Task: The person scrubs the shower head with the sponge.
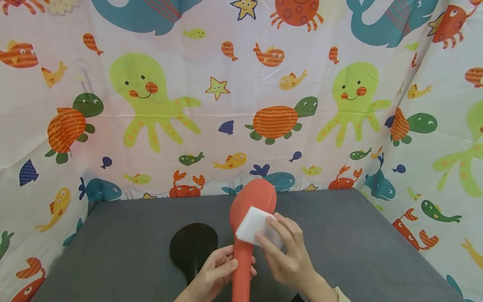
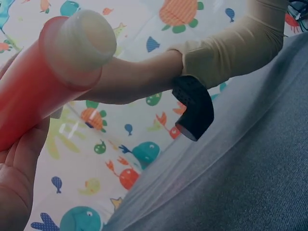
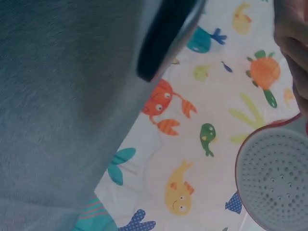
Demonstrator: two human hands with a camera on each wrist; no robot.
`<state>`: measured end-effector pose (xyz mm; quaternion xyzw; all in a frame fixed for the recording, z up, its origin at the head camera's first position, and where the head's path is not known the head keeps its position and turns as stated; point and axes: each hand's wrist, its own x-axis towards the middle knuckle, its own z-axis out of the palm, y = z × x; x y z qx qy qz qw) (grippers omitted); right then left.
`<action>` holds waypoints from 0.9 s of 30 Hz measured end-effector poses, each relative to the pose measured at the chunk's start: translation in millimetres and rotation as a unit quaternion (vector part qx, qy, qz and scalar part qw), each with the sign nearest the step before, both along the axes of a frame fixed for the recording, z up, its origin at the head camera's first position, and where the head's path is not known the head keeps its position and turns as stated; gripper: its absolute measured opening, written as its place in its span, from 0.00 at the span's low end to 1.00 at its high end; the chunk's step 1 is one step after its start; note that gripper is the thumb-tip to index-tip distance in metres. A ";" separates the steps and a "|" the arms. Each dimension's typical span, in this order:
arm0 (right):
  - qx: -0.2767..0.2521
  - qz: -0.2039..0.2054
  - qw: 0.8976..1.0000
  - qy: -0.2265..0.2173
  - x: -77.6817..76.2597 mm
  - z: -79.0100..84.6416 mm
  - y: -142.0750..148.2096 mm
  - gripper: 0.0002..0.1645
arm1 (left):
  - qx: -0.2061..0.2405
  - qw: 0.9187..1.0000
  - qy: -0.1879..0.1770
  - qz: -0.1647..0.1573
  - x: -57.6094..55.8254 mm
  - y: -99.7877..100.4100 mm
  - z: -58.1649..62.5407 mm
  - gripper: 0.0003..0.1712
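An orange-red handheld shower head (image 1: pixel 256 191) stands upright above the table, its smooth back towards the head camera. Its grey nozzle face (image 3: pixel 276 178) shows in the right wrist view, and the pale threaded end (image 2: pixel 89 41) of its handle in the left wrist view. My left hand (image 1: pixel 213 270) grips the handle, thumb in front and fingers behind. With thumb and fingers, my right hand (image 1: pixel 288 256) holds a white sponge block (image 1: pixel 254 224) against the lower part of the head's back.
A black paddle-shaped thing, like a second shower head (image 1: pixel 194 247), lies on the grey table (image 1: pixel 124 243) left of my left hand. A curtain printed with sea animals (image 1: pixel 211 126) hangs behind and along the sides. A black device (image 2: pixel 195 108) sits at my right wrist.
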<state>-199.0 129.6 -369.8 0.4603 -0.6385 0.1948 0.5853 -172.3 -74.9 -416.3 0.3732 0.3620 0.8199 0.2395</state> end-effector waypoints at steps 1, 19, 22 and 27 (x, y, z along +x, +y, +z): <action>0.014 -0.001 1.000 0.011 0.8 0.4 -0.5 0.13 | -0.001 1.000 0.002 0.001 0.0 -0.1 -0.2 0.21; -0.148 0.074 0.954 -0.251 5.7 48.8 16.7 0.20 | 0.000 0.998 0.053 -0.034 0.9 3.6 -0.4 0.21; -0.137 0.095 0.966 -0.197 7.7 39.9 14.2 0.18 | -0.002 0.998 0.053 -0.015 1.1 2.8 -0.4 0.20; -0.041 0.118 0.991 -0.055 2.1 15.3 11.4 0.14 | -0.008 0.999 0.042 0.013 0.5 0.0 0.5 0.21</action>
